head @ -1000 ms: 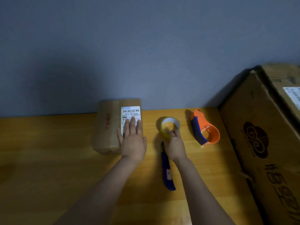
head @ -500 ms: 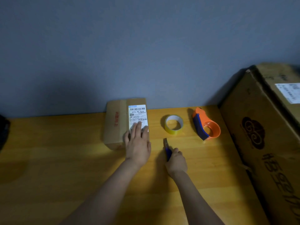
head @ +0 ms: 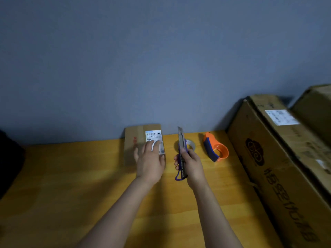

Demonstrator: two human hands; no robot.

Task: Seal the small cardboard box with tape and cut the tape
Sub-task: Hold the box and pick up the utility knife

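Note:
The small cardboard box (head: 133,140) lies against the wall on the wooden table, with a white barcode label (head: 154,136) on its top. My left hand (head: 149,161) rests flat on the box's near right part, fingers spread over the label. My right hand (head: 192,164) grips a blue utility knife (head: 181,149), held off the table with its blade out and pointing away from me. A roll of clear tape (head: 191,144) lies flat just behind the knife, partly hidden by it.
An orange and blue tape dispenser (head: 215,149) lies right of the roll. Large cardboard cartons (head: 279,158) stand along the table's right side. A dark object (head: 9,158) sits at the far left edge. The wooden table (head: 71,176) runs up to a grey wall.
My right hand left the tape roll, closed on the utility knife and lifted it off the table, blade pointing away. My left hand stayed flat on the box.

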